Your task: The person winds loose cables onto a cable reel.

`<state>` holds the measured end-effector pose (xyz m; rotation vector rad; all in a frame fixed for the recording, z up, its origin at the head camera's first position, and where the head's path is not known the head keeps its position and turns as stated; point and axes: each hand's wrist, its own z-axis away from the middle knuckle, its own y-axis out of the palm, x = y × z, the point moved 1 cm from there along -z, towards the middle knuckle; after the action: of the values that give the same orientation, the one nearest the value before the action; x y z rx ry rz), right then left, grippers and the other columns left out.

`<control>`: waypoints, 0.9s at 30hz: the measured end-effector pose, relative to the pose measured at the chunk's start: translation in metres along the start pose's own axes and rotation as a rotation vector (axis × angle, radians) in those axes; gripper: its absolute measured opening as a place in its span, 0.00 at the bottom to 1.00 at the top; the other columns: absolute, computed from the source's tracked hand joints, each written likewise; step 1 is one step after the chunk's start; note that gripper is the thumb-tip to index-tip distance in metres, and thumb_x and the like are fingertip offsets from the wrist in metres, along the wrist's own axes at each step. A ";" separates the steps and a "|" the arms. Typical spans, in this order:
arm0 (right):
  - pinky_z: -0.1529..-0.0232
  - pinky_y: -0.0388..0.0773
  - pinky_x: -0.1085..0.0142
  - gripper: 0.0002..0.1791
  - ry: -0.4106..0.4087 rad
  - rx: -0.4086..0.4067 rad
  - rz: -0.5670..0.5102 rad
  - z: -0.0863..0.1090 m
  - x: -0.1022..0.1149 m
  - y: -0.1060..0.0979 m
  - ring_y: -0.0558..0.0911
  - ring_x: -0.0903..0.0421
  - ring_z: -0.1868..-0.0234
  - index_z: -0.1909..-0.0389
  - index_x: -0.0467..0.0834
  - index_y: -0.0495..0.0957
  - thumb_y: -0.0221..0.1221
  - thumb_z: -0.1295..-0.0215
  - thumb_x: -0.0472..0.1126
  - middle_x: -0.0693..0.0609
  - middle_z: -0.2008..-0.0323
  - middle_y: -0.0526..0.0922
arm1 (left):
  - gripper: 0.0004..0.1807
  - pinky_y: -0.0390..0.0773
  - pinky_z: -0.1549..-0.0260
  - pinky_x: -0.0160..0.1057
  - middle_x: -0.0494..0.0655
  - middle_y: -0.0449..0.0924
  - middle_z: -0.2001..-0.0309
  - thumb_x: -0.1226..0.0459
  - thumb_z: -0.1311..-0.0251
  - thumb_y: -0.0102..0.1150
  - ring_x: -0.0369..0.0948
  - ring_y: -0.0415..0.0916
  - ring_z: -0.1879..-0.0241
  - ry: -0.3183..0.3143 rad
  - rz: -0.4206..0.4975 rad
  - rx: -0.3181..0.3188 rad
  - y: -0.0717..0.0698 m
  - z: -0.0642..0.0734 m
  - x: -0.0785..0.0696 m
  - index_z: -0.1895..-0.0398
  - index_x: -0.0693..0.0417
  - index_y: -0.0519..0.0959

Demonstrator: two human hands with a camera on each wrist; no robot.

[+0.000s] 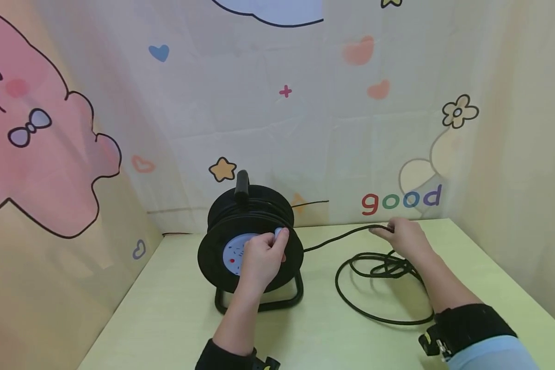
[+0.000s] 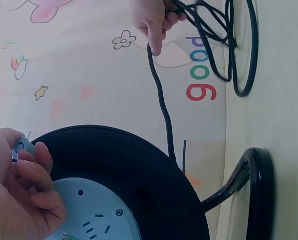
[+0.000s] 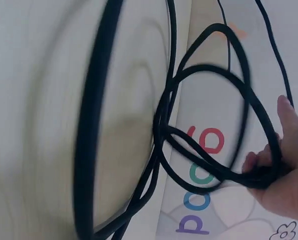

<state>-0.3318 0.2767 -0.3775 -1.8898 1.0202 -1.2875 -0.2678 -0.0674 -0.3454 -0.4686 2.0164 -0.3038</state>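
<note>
A black cable reel (image 1: pixel 254 224) stands on the table on a tubular metal frame (image 1: pixel 282 304), its light-blue socket panel (image 1: pixel 233 253) facing me. My left hand (image 1: pixel 261 259) pinches the small blue crank knob (image 2: pixel 23 146) near the edge of the reel's front disc. To the right, my right hand (image 1: pixel 407 239) grips the black cable (image 1: pixel 337 237), which runs slightly slack from the reel. Past that hand the cable falls into loose, overlapping loops (image 3: pixel 248 92). Part of the cable is hidden inside the right fist.
The pale table (image 1: pixel 324 329) meets a printed curtain (image 1: pixel 259 113) at the back and sides. A carrying handle (image 1: pixel 242 186) rises above the reel. A thin dark line (image 1: pixel 312 203) shows on the curtain behind the reel.
</note>
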 end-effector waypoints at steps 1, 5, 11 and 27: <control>0.78 0.64 0.61 0.25 -0.016 0.002 -0.005 0.000 -0.002 -0.002 0.67 0.54 0.80 0.80 0.43 0.67 0.58 0.35 0.58 0.53 0.84 0.66 | 0.30 0.66 0.86 0.41 0.40 0.74 0.88 0.42 0.35 0.50 0.42 0.70 0.81 0.000 -0.004 0.001 0.001 0.000 0.000 0.90 0.50 0.73; 0.77 0.63 0.61 0.22 -0.075 0.062 -0.047 0.000 -0.007 -0.010 0.66 0.55 0.79 0.77 0.43 0.69 0.55 0.32 0.56 0.53 0.82 0.65 | 0.30 0.65 0.86 0.40 0.40 0.75 0.87 0.42 0.35 0.50 0.42 0.70 0.81 -0.012 -0.004 0.009 0.002 0.000 0.000 0.90 0.50 0.73; 0.77 0.63 0.61 0.24 -0.102 0.111 -0.042 -0.001 -0.007 -0.015 0.66 0.55 0.79 0.77 0.43 0.69 0.50 0.29 0.57 0.52 0.83 0.64 | 0.31 0.65 0.86 0.40 0.41 0.75 0.87 0.41 0.36 0.50 0.43 0.70 0.80 -0.014 0.011 0.012 0.002 0.000 0.001 0.90 0.51 0.73; 0.77 0.64 0.61 0.22 -0.152 0.093 -0.043 -0.004 0.003 -0.008 0.66 0.55 0.79 0.78 0.44 0.71 0.52 0.29 0.55 0.53 0.83 0.65 | 0.30 0.62 0.90 0.37 0.38 0.74 0.89 0.44 0.36 0.52 0.41 0.70 0.83 -0.006 -0.043 0.026 0.010 0.001 0.004 0.92 0.51 0.71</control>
<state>-0.3328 0.2783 -0.3685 -1.9151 0.8316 -1.1750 -0.2709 -0.0601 -0.3529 -0.4967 1.9962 -0.3541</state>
